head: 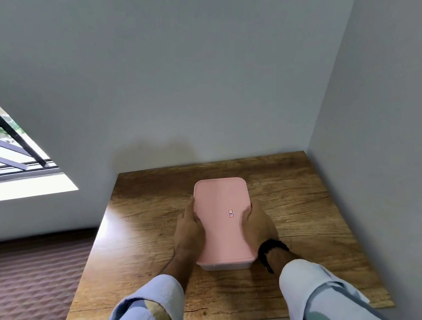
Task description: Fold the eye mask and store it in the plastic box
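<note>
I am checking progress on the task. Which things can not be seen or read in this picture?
Head view only:
- Eye mask: not visible; the pink lid covers the plastic box.
- Small label on the lid: too small to read.
- Left hand and right hand: fingertips hidden behind the box sides.

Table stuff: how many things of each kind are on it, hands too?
Wooden table holds:
Plastic box with pink lid: 1
Hands, left hand and right hand, gripping the box's sides: 2
Dark wristband on the right wrist: 1
Eye mask: 0 visible
Total: 4
</note>
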Motion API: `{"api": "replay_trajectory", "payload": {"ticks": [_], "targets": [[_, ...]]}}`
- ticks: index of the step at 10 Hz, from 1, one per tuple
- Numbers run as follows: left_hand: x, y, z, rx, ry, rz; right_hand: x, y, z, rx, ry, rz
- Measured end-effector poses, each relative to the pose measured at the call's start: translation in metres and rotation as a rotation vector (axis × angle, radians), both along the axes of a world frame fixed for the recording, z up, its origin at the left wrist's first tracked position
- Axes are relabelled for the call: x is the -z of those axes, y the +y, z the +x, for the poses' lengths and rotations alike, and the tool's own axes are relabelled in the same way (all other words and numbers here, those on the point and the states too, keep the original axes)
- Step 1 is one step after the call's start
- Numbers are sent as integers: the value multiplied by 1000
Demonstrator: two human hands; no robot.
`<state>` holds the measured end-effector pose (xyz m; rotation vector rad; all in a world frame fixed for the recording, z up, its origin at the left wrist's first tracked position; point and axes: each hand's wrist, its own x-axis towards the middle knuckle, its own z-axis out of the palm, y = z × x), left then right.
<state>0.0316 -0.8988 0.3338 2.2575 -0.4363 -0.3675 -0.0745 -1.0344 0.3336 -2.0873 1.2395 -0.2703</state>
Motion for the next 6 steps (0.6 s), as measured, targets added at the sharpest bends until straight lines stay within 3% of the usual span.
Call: {"api": "replay_trajectory", "payload": {"ticks": [2,4,5,6], "targets": [[-1,4,2,61,-15,59,-6,0,3,-107,3,-135],[-29,1,15,108,-66,146,-22,-11,11,-196,25,-137],[-61,0,27,224,-148,349,-50,-16,15,-257,80,-122],[-102,3,31,139,-365,360,-89,-20,16,-281,86,-284]]}}
